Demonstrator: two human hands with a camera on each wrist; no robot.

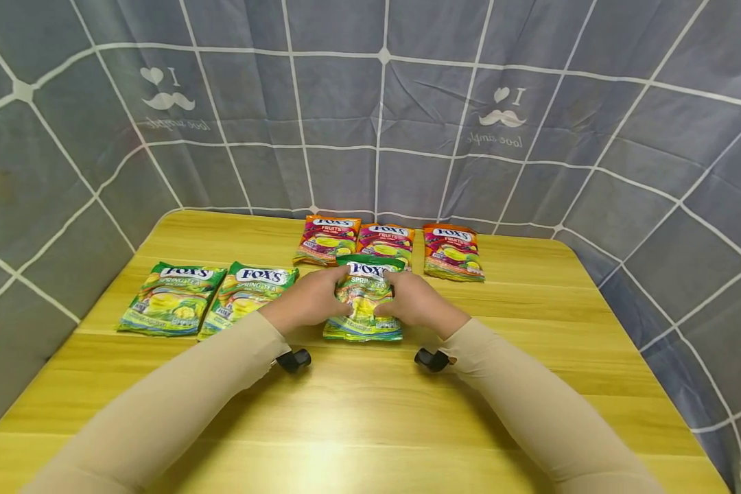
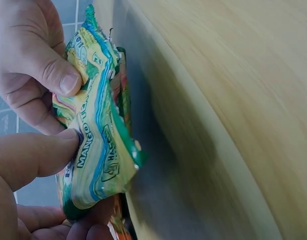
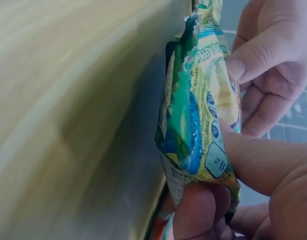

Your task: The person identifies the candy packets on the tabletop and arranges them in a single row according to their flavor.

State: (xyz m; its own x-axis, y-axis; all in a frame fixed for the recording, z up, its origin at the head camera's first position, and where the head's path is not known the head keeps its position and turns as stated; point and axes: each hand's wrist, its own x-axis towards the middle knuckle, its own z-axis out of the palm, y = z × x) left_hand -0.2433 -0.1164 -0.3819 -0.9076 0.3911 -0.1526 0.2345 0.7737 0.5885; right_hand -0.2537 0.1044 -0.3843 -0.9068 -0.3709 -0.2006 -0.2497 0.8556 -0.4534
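Both hands hold one green Fox's Spring Tea candy bag (image 1: 363, 305) between them, its printed front facing up. My left hand (image 1: 311, 296) grips its left side and my right hand (image 1: 421, 302) its right side. In the left wrist view the left thumb presses on the crinkled bag (image 2: 96, 130), with fingers curled beneath. The right wrist view has the right thumb on top of the bag (image 3: 208, 110) and the fingers below it. A gap with shadow shows between bag and wooden table in the wrist views.
Two more green bags lie at the left, one outer (image 1: 171, 300) and one inner (image 1: 247, 295) beside the left hand. Along the back are three red-orange Fox's Fruits bags: left (image 1: 328, 239), middle (image 1: 385, 239) and right (image 1: 453, 252). A grey gridded curtain (image 1: 339, 103) surrounds the wooden table (image 1: 358, 418).
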